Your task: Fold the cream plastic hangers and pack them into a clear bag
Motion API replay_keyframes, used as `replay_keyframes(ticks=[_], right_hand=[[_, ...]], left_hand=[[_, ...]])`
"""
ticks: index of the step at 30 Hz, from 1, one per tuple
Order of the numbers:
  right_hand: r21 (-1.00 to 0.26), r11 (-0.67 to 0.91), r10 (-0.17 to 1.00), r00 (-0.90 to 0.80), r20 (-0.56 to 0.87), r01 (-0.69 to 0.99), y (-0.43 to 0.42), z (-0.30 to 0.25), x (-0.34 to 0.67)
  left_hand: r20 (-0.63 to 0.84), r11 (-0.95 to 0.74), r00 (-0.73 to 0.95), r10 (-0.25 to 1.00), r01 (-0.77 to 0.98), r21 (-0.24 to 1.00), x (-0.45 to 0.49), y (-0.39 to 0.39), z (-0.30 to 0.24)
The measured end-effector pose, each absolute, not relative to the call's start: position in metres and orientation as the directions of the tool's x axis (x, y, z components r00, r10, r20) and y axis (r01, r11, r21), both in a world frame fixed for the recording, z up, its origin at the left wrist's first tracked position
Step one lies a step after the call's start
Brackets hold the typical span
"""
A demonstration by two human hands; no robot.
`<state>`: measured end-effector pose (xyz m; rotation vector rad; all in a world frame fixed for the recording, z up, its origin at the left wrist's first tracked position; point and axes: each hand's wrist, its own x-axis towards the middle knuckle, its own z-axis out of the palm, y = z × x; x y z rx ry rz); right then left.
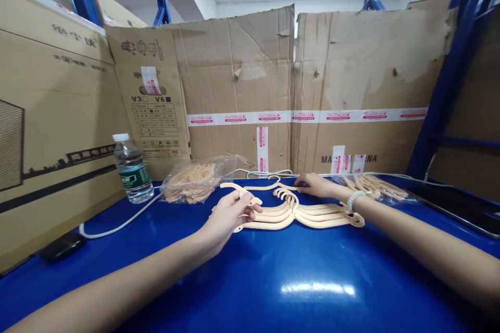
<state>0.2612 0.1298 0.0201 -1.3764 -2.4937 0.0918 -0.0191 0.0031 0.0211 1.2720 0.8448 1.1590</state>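
Observation:
My left hand is closed around a curved beige hanger arm, its free end pointing up and to the left. Below and behind those fingers, several beige clothes hangers lie overlapped in a row on the blue table, hooks toward the back. Farther back lies one more hanger, flat with its hook up. My right hand, a pale band on its wrist, reaches over the row, and its fingers are closed at the right arm of that back hanger. The palm side of this hand is hidden.
A clear bag of beige pieces lies at the back left, near a water bottle. Another bag is at the back right beside a dark flat device. A black mouse-like object, white cable and cardboard walls surround the table.

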Motion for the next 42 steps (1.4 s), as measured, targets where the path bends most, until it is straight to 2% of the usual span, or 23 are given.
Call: replay_keyframes(ticks=[3, 9, 13, 18, 24, 31, 42], right_hand=[[-0.198, 0.532, 0.845, -0.501, 0.188, 0.823, 0.129, 0.02, 0.263], [-0.274, 0.531, 0.848, -0.503, 0.17, 0.802, 0.102, 0.054, 0.272], [-0.35, 0.537, 0.843, -0.471, 0.259, 0.768, 0.069, 0.06, 0.285], [-0.436, 0.585, 0.804, -0.421, 0.419, 0.684, 0.043, 0.038, 0.296], [-0.545, 0.622, 0.78, -0.512, 0.36, 0.562, 0.031, 0.031, 0.293], [-0.534, 0.665, 0.741, -0.548, 0.387, 0.522, 0.021, 0.037, 0.286], [-0.527, 0.677, 0.729, -0.565, 0.386, 0.514, 0.023, 0.032, 0.288]], left_hand=[[0.114, -0.076, 0.226, 0.967, -0.17, 0.983, -0.026, 0.005, 0.024], [0.128, -0.096, 0.206, 0.97, -0.159, 0.983, -0.045, 0.002, 0.022], [0.146, -0.11, 0.183, 0.972, -0.195, 0.975, -0.051, 0.002, 0.017], [0.196, -0.155, 0.17, 0.966, -0.227, 0.962, -0.051, 0.004, 0.015], [0.179, -0.12, 0.196, 0.964, -0.281, 0.952, -0.051, 0.001, 0.012], [0.11, 0.013, 0.346, 0.932, -0.336, 0.942, -0.052, 0.0, 0.005], [0.024, 0.117, 0.387, 0.922, -0.336, 0.935, -0.051, -0.002, 0.005]])
